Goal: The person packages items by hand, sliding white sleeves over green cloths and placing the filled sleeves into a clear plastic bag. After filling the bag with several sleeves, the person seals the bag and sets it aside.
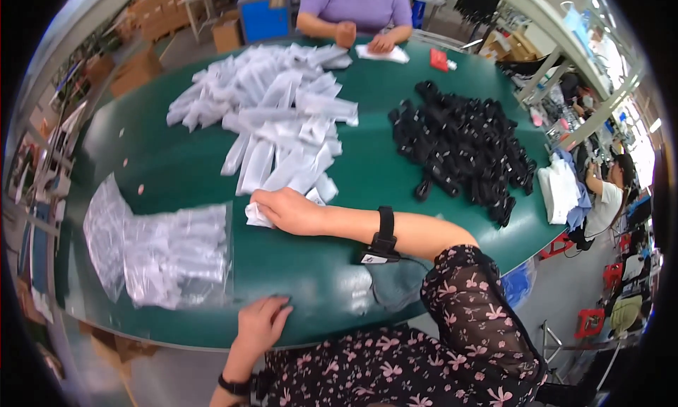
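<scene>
My right hand [291,211] reaches across to the left and is closed on a crumpled white packet [256,216] at the near end of a large pile of white, semi-transparent packets [275,124]. What is inside that packet cannot be made out. Close to the table's front edge, my left hand [260,324] rests with its fingers stretched out and holds nothing. Farther left lies a see-through plastic bag [109,230] with several similar white packets [176,255] lined up inside; its loose end points left.
The green table [381,174] also bears a heap of small black items [466,146] at right and a grey cloth [399,285] near me. Opposite, a person in purple [357,8] has both hands near a white piece [381,53]. Folded white cloth [559,192] sits at the right edge.
</scene>
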A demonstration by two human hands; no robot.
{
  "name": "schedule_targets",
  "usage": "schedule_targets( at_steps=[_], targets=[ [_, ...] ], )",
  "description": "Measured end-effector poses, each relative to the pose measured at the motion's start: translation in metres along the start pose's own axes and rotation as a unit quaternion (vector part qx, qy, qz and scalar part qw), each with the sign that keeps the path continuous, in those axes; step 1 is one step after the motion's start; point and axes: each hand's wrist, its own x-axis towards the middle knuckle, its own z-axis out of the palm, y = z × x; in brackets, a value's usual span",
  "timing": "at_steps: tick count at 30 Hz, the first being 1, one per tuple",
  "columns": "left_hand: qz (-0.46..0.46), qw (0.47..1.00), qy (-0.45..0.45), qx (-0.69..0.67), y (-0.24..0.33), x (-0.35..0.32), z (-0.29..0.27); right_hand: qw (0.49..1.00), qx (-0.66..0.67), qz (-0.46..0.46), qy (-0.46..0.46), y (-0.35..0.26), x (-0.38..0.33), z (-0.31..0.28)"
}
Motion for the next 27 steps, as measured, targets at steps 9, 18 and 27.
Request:
schedule_targets(
  at_steps=[9, 18, 27],
  targets=[
    [0.086, 0.994, 0.024, 0.055, 0.010, 0.044, -0.002, 0.983, -0.119, -0.138, 0.036, 0.028, -0.016, -0.008],
    [0.114, 0.964, 0.054, 0.235, -0.010, 0.103, 0.018, 0.914, -0.312, -0.250, 0.064, 0.050, -0.008, -0.042],
    [0.057, 0.976, -0.097, 0.188, -0.025, 0.094, 0.018, 0.932, -0.258, -0.243, 0.070, 0.034, -0.004, -0.051]
  ],
)
